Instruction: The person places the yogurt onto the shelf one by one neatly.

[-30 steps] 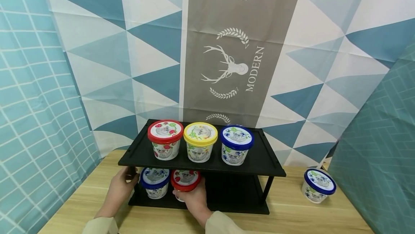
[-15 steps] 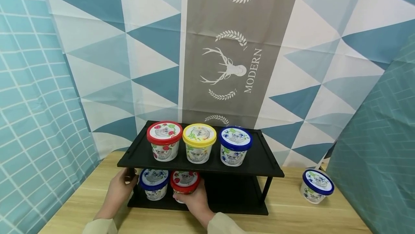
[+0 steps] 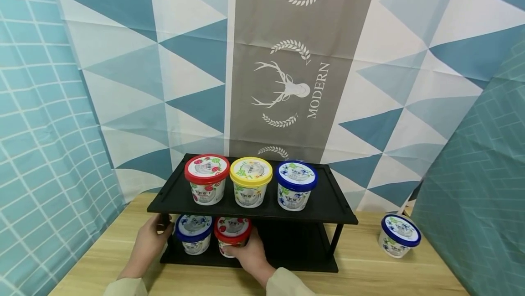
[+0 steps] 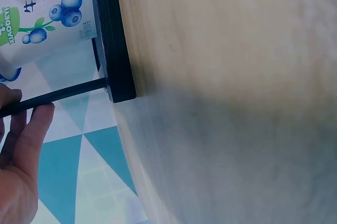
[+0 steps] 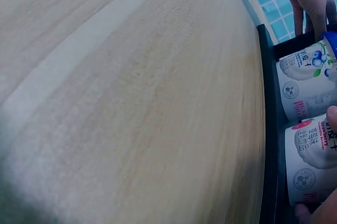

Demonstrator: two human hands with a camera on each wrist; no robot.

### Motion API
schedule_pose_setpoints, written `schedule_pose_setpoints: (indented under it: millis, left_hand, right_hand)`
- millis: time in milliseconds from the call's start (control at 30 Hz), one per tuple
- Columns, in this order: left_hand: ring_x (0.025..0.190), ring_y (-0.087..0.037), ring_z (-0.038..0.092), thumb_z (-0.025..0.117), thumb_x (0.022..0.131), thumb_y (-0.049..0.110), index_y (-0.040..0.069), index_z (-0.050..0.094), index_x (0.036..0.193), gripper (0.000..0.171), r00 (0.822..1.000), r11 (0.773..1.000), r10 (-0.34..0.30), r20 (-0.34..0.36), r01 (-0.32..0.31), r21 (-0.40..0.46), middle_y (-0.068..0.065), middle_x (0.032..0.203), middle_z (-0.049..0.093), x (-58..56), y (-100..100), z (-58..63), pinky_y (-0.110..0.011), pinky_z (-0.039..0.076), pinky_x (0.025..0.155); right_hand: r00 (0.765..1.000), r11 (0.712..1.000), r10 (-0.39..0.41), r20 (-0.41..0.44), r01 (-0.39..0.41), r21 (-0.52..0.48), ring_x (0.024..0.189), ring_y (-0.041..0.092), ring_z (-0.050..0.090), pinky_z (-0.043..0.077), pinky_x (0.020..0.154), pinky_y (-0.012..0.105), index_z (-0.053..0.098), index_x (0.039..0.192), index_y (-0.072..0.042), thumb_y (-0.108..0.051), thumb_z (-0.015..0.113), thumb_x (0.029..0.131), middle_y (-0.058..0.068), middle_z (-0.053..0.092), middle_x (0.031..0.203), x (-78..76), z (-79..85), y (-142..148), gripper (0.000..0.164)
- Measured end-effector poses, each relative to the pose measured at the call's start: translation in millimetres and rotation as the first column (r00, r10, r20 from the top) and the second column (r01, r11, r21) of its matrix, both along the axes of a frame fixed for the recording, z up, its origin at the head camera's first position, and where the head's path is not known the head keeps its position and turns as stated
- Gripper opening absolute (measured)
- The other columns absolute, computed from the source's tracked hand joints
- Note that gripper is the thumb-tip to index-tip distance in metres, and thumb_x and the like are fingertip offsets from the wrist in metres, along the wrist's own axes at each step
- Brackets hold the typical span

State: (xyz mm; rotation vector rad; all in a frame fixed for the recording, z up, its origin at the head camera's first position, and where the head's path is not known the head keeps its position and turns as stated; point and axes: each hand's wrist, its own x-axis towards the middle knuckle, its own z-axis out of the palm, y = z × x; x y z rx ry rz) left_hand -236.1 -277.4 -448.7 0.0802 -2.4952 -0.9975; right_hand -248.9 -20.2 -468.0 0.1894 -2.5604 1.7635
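My left hand grips the left post of a black two-tier rack; in the left wrist view its fingers are at the thin black bar. On the lower tier, my right hand holds a red-lidded strawberry tub from its right side. In the right wrist view, that tub's white label shows between fingertips at the frame's edge. Close on its left stands a blue-lidded blueberry tub, upright. Both hands' far fingers are partly hidden by the rack and tub.
On the upper tier stand a red-lidded tub, a yellow-lidded tub and a blue-lidded tub. Another blue-lidded tub stands on the wooden table at the right. A patterned cloth hangs behind the rack.
My right hand has slid slightly right and toward me, so more of the red-lidded tub's front shows. The left hand stays at the post. The head view has shifted a little.
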Motion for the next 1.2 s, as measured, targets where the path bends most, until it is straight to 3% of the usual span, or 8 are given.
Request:
schedule_pose_setpoints:
  millis: [367,633,1000,1200]
  left_hand:
    - [0.082,-0.027,0.06,0.057,0.083,0.008,0.004,0.053,0.1,0.018,0.999,1.0,-0.006,-0.045,0.006,-0.006,-0.013,0.093,0.057,-0.1,0,-0.1,-0.036,0.052,0.066]
    - [0.082,-0.027,0.06,0.057,0.082,0.007,0.004,0.053,0.101,0.019,0.999,1.0,0.0,-0.039,0.0,-0.014,-0.013,0.093,0.058,0.3,0,-0.6,-0.035,0.052,0.066]
    - [0.082,-0.026,0.06,0.057,0.082,0.008,0.004,0.053,0.101,0.019,0.999,1.0,0.002,-0.048,-0.003,-0.019,-0.013,0.093,0.059,-0.2,0,-1.4,-0.035,0.052,0.066]
    - [0.079,-0.025,0.06,0.058,0.081,0.005,0.004,0.054,0.098,0.017,0.995,1.0,0.003,-0.104,-0.006,-0.029,-0.011,0.09,0.059,0.3,1,-0.8,-0.029,0.051,0.062]
  right_hand:
    - [1.0,1.0,-0.01,0.005,0.01,0.005,0.105,0.022,0.053,0.047,0.088,0.043,0.039,0.122,-0.011,-0.032,0.08,0.06,0.003,0.053,0.113,-1.5,-0.7,-1,0.078]
    - [1.0,1.0,0.01,0.014,-0.01,0.008,0.105,0.022,0.053,0.047,0.089,0.044,0.038,0.123,-0.009,-0.032,0.08,0.061,0.004,0.053,0.113,-1.5,-1.1,0,0.078]
    - [0.993,0.993,0.114,0.018,-0.114,0.022,0.107,0.023,0.052,0.046,0.09,0.045,0.038,0.124,-0.012,-0.034,0.079,0.061,0.003,0.052,0.116,-5.0,-0.5,10,0.079]
    - [0.987,0.988,0.155,0.039,-0.156,0.018,0.101,0.023,0.055,0.052,0.08,0.037,0.043,0.121,-0.01,-0.03,0.079,0.062,0.005,0.056,0.11,-6.1,0.5,24,0.072]
